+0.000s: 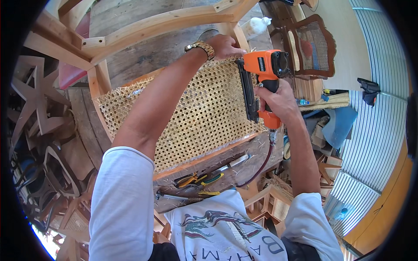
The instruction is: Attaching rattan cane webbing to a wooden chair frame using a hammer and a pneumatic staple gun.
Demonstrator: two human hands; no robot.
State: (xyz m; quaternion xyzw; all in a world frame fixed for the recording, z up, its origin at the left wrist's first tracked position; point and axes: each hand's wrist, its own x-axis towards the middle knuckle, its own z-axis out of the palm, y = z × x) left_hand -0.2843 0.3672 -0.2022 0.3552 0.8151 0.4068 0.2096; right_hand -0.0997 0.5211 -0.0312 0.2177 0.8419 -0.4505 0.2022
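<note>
An orange-and-black nail gun (265, 63) with a hose fitting below is gripped by my right hand (276, 100); its nose rests at the right edge of woven cane webbing (200, 113). The webbing lies across a pale wooden chair frame (170, 25). My left hand (222, 47), with a watch at the wrist, has curled fingers at the frame beside the gun's nose; what they grip is partly hidden. A white squeeze bottle (254, 27) stands beyond the frame.
Pliers (193, 178) and other hand tools lie along the front of the wooden workbench (257, 156). A cane-back chair (311, 45) is at the upper right, beside a corrugated wall (370, 143). Stacked wooden parts (41, 95) crowd the left side.
</note>
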